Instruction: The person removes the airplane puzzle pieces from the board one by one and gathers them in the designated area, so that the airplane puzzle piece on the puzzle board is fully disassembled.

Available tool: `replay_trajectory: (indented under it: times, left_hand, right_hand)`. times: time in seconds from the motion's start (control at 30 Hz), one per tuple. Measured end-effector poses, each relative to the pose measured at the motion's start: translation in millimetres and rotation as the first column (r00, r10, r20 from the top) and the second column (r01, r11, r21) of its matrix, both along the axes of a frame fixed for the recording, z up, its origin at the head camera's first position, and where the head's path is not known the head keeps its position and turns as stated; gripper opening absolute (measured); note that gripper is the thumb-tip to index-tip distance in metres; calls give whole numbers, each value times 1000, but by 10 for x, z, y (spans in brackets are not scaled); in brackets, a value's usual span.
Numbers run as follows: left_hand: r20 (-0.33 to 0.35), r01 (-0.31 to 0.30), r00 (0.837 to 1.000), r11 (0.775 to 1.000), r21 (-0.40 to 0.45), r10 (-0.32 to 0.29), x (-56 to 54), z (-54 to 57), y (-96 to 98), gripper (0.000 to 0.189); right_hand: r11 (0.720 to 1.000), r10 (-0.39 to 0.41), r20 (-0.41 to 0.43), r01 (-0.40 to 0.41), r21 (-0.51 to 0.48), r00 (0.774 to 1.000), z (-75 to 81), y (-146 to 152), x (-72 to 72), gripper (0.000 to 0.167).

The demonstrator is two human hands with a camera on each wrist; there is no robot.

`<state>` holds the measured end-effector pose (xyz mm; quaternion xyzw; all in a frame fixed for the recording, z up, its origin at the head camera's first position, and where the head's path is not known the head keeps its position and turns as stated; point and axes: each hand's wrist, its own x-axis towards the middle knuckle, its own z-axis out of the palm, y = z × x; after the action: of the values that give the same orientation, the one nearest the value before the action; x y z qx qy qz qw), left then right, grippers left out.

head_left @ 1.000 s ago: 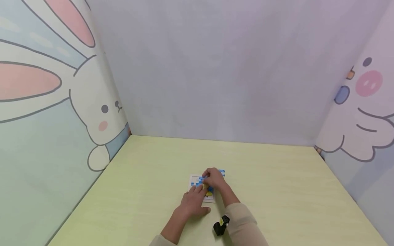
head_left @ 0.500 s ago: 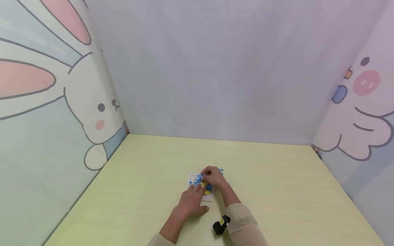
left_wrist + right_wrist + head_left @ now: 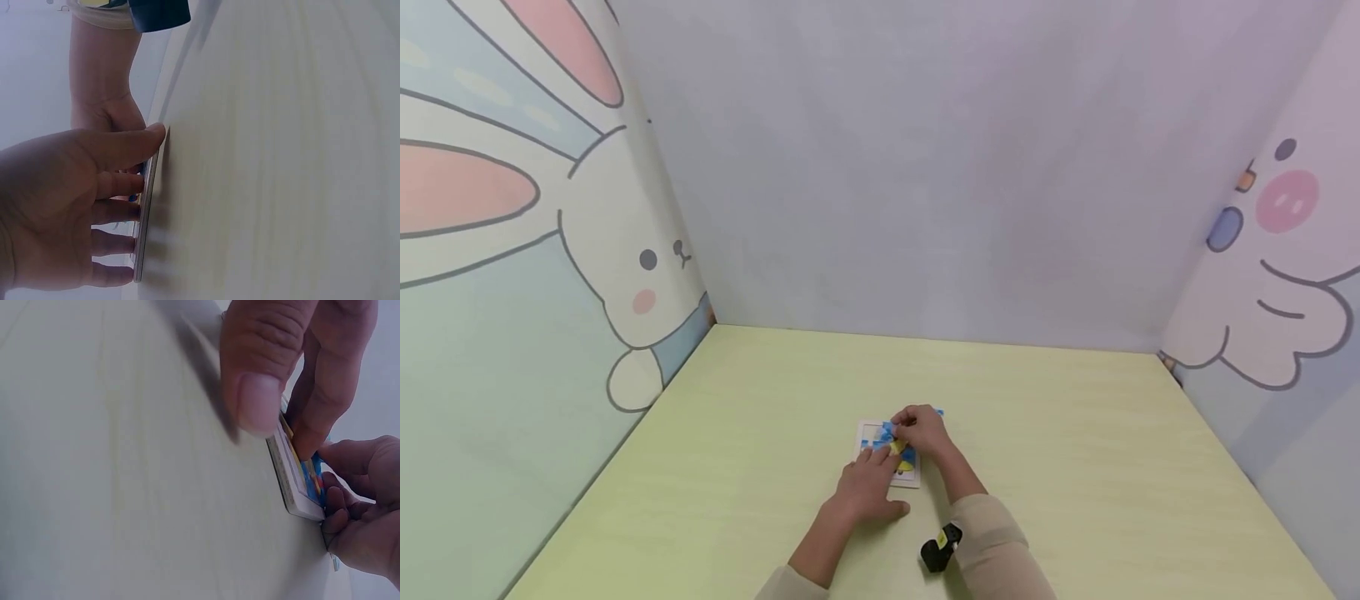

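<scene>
A small white puzzle board (image 3: 868,432) with blue and yellow pieces lies flat on the pale green table (image 3: 1075,467). My left hand (image 3: 880,458) rests its straight fingers on the board's near part, with the thumb at its edge (image 3: 145,212). My right hand (image 3: 901,437) is curled over the board's far right part and pinches a puzzle piece against it. The right wrist view shows the thumb (image 3: 259,394) beside the board's rim (image 3: 292,481) and a finger down on the blue top. The piece itself is mostly hidden by the fingers.
A bit of blue (image 3: 937,412), likely a loose piece, peeks out beyond the right hand. A black wrist device (image 3: 940,546) sits on my right sleeve. Cartoon-printed walls close in the table on the left, back and right.
The right hand has edged slightly nearer the left hand's fingertips over the board. The left hand stays pressed on the board.
</scene>
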<state>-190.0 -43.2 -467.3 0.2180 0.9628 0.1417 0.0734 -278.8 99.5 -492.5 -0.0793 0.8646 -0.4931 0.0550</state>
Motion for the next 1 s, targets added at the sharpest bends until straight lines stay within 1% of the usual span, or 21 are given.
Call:
replay_trajectory:
  times: [0.17, 0.3, 0.43, 0.53, 0.67, 0.73, 0.9, 0.97, 1.0]
  left_hand:
    - [-11, -4, 1000, 1000, -11, 4, 2, 4, 6, 70]
    - [-17, -1, 1000, 1000, -18, 1, -7, 0, -2, 70]
    - [12, 7, 1000, 1000, 3, -7, -31, -10, -24, 68]
    - [41, 13, 999, 1000, 16, -14, -49, -28, -40, 66]
    - [42, 19, 999, 1000, 21, -20, -65, -59, -50, 64]
    - [33, 20, 999, 999, 43, -21, -67, -71, -63, 62]
    - [11, -11, 1000, 986, 167, 9, -59, -59, -144, 56]
    - [-6, -21, 1000, 981, 194, 23, -55, -44, -166, 54]
    - [-16, -21, 1000, 981, 194, 24, -58, -36, -165, 53]
  right_hand:
    - [999, -20, -33, 19, -35, 999, 3, -4, 21, 4]
    - [993, -8, -46, 3, -119, 999, -5, 8, 31, 7]
    - [980, -14, -30, 8, -197, 999, -12, 28, 38, 8]
    - [976, -26, -20, 21, -215, 999, -33, 45, 42, 7]
    - [971, -27, -18, 22, -238, 999, -56, 64, 42, 8]
    - [968, -21, -27, 14, -249, 999, -59, 75, 50, 8]
    - [967, -31, -89, 7, -255, 996, -8, 129, 119, 6]
    - [965, -35, -106, 6, -262, 994, 70, 151, 170, 5]
    - [964, -32, -109, 2, -266, 993, 123, 164, 199, 5]
